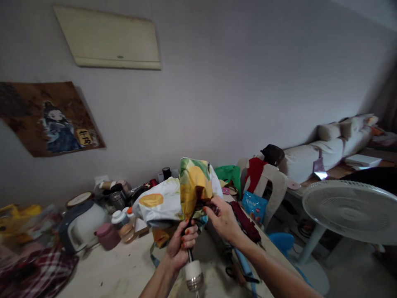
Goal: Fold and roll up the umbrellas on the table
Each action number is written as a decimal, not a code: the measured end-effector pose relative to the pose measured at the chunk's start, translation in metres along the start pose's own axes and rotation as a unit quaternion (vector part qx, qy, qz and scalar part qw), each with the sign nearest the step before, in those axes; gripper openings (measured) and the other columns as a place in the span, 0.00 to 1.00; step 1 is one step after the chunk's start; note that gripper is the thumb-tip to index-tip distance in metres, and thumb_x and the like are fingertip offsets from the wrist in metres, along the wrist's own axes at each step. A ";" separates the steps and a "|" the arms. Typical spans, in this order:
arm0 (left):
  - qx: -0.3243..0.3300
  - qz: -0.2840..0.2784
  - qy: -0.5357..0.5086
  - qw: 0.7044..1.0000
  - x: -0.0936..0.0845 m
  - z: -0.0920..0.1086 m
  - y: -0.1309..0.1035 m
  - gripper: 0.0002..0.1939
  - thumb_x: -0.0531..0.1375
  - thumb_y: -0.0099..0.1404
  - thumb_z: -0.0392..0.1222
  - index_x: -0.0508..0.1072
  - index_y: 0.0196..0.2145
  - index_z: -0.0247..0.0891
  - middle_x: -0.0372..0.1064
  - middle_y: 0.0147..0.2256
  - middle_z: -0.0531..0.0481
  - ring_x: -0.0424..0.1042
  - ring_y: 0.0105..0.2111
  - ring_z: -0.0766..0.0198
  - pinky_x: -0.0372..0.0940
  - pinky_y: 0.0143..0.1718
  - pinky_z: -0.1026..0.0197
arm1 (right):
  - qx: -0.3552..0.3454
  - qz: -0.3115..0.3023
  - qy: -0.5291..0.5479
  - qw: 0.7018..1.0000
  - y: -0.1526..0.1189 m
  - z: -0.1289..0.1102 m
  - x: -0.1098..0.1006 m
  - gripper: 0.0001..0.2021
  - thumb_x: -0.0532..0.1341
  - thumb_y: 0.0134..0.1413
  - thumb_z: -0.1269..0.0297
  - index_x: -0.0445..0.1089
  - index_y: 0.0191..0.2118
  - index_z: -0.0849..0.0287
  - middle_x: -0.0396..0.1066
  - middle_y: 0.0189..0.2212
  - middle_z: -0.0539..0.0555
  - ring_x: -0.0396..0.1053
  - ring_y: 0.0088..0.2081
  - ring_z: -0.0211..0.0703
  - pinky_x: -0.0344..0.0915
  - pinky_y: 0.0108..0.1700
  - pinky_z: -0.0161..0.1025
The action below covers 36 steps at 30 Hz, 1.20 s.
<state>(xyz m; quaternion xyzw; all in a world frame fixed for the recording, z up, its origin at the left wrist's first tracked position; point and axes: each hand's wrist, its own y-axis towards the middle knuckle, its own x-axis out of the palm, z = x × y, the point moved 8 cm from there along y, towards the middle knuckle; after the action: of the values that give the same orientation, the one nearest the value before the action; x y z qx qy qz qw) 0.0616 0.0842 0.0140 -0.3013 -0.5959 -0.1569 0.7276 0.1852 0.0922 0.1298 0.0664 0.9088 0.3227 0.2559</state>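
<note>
A partly folded umbrella with a white, yellow and green printed canopy is held over the table, its loose cloth spreading to the left. My left hand is wrapped round its dark shaft, just below the canopy. Beneath that hand hangs the umbrella's white handle, with a clear lower end. My right hand is closed, thumb and fingers pinching at the canopy's lower right edge. Exactly which fold or rib lies between those fingertips is hidden.
Left on the table stand a kettle, a pink cup and a clear bottle. To the right lie a dark red folded cloth item and a blue pouch. A white fan stands beyond the table edge.
</note>
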 end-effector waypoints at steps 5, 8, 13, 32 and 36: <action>0.002 -0.029 0.049 0.998 0.002 -0.002 0.002 0.10 0.55 0.67 0.32 0.57 0.29 0.36 0.50 0.22 0.59 0.55 0.16 0.80 0.45 0.13 0.80 | -0.123 0.057 -0.123 0.983 -0.007 -0.024 -0.002 0.05 0.56 0.60 0.70 0.68 0.34 0.61 0.67 0.31 0.55 0.64 0.35 0.43 0.62 0.37 0.38; 0.001 -0.007 0.066 0.998 -0.002 -0.008 0.008 0.11 0.56 0.66 0.33 0.57 0.28 0.37 0.49 0.21 0.60 0.53 0.16 0.79 0.45 0.14 0.78 | -0.166 0.072 -0.164 0.970 -0.016 -0.039 0.005 0.08 0.53 0.61 0.72 0.68 0.33 0.61 0.65 0.31 0.56 0.61 0.36 0.45 0.61 0.38 0.40; 0.020 0.022 0.045 0.999 -0.010 -0.009 0.014 0.13 0.56 0.66 0.33 0.58 0.25 0.36 0.49 0.18 0.60 0.53 0.14 0.77 0.49 0.14 0.77 | -0.126 0.009 -0.061 0.990 -0.027 -0.036 0.026 0.06 0.58 0.52 0.71 0.69 0.37 0.59 0.67 0.40 0.56 0.60 0.42 0.48 0.62 0.43 0.43; 0.006 -0.167 -0.118 0.979 0.009 -0.006 -0.010 0.19 0.62 0.62 0.31 0.53 0.25 0.38 0.50 0.19 0.63 0.53 0.13 0.82 0.38 0.11 0.81 | -0.237 0.035 -0.260 0.935 -0.004 -0.003 -0.010 0.11 0.53 0.48 0.82 0.69 0.30 0.62 0.64 0.33 0.58 0.56 0.39 0.48 0.60 0.41 0.43; -0.019 -0.190 -0.102 0.976 0.010 -0.011 -0.010 0.18 0.64 0.61 0.31 0.55 0.25 0.36 0.49 0.19 0.63 0.51 0.14 0.82 0.36 0.12 0.81 | -0.135 0.072 -0.117 0.981 -0.008 -0.001 -0.014 0.10 0.58 0.44 0.78 0.68 0.35 0.61 0.65 0.36 0.56 0.59 0.41 0.47 0.60 0.44 0.44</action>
<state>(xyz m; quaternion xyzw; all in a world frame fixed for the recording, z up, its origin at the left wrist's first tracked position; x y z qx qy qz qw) 0.0666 0.0709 0.0249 -0.2106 -0.7107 -0.2719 0.6137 0.1975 0.0813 0.1313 0.1338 0.8135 0.4504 0.3428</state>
